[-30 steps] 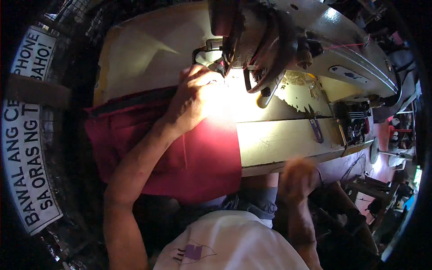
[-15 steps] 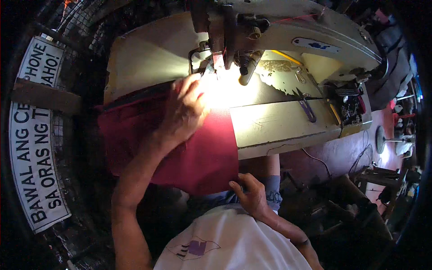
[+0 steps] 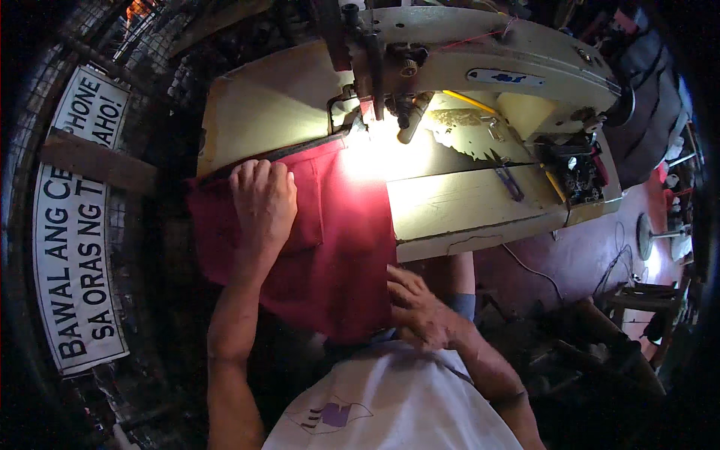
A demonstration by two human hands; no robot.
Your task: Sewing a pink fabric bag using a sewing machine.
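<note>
A maroon cloth piece (image 3: 345,247) with a dark band along its upper edge and a stitched pocket shape lies on the cream sewing table (image 3: 442,210), hanging over its front edge. My left hand (image 3: 262,206) has its fingers curled on the cloth's upper left part, gripping it. My right hand (image 3: 420,307) touches the cloth's lower right edge with fingers apart. The cloth's top right corner lies by the brightly lit needle area of the sewing machine (image 3: 480,56), where glare hides detail.
Thread snips (image 3: 510,180), yellow pencils (image 3: 469,100) and a black tray (image 3: 577,172) of small items lie right of the needle. Wire mesh with white lettered signs (image 3: 67,270) and a wooden slat (image 3: 94,156) stands at the left. A stand fan (image 3: 649,236) and cords are on the floor at right.
My left hand has moved left and down from beside the needle onto the cloth. My right hand has come leftward to the cloth's lower edge. The view has shifted.
</note>
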